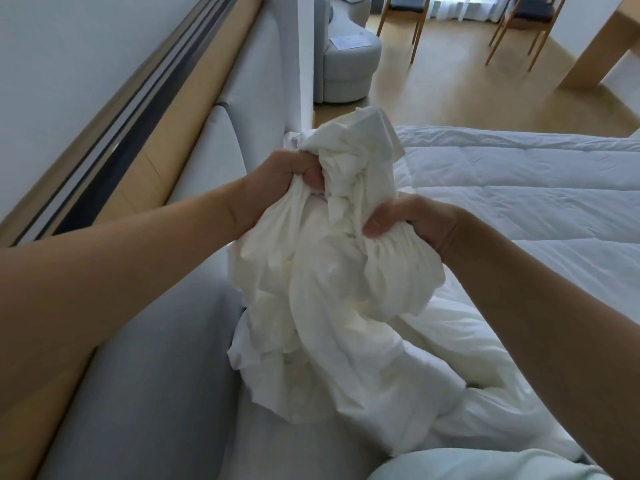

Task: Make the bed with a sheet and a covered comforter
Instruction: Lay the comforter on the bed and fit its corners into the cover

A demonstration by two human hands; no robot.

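1. Cloth (329,289), white and bunched, hangs down below both grips.
2. Left hand (277,181) clenches its upper folds; right hand (415,220) clenches folds just beside, a little lower.
3. Quilted comforter (519,188) lies flat beyond the right grip, grey headboard (207,157) beyond the left.

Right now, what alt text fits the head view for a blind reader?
The left hand and right hand grip a bunched white cloth above a quilted comforter. A grey headboard lies left, wooden chairs beyond.
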